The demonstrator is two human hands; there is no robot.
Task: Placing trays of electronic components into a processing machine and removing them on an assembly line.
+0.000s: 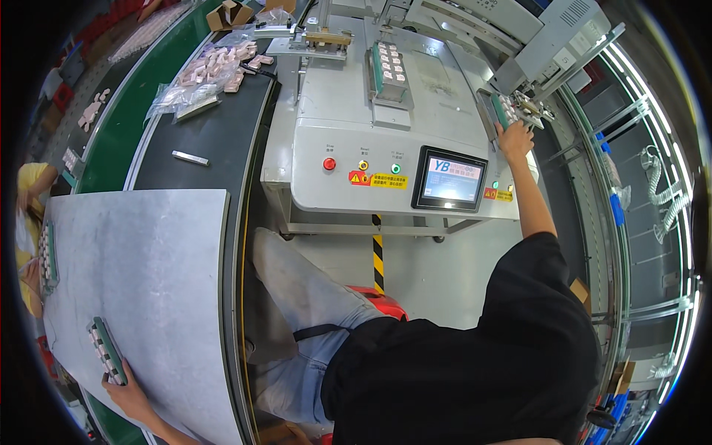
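left forearm (172, 430) cut off below, fine print on screen (451, 182) too small for me, worker (32, 184) cropped at left

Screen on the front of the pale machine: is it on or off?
On: the screen is lit, showing a bright white and blue display inside its black frame.

Glossy screen (451, 180), matt cloth shirt (460, 378)

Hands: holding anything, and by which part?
Left hand: a green tray, by its near end. Right hand: at another green tray, near end; grip unclear.
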